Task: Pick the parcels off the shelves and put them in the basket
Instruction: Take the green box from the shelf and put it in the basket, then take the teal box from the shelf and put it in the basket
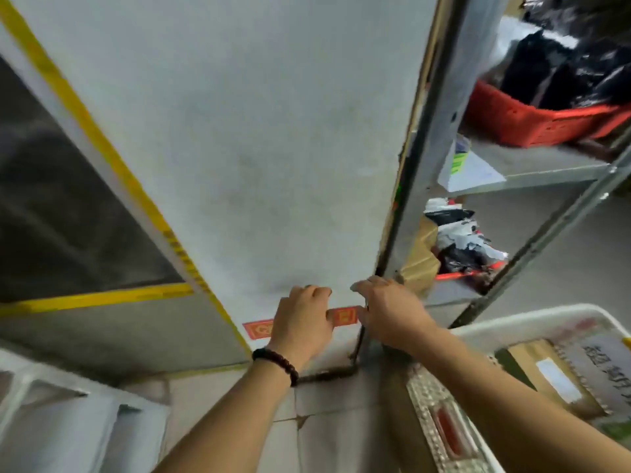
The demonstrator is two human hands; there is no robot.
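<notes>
Both my bare arms reach forward in front of a tall white panel (239, 131). My left hand (304, 319), with a dark bead bracelet on its wrist, hangs with its fingers loosely bent and holds nothing. My right hand (389, 312) is beside it near the foot of the metal shelf post (440, 114), fingers pointing left, also holding nothing. The white basket (512, 324) is at the lower right and holds a brown box (546, 377) and a padded mailer (607, 367). A silver bubble mailer (440, 414) lies by its near edge. The frame is blurred.
Metal shelves (546, 169) stand on the right. An upper red crate (532, 121) holds black bagged parcels (563, 63). A lower red crate (457, 275) holds white and black bags (461, 233) next to cardboard (423, 261). Yellow tape (102, 145) runs along the left. A white crate (51, 404) is at the bottom left.
</notes>
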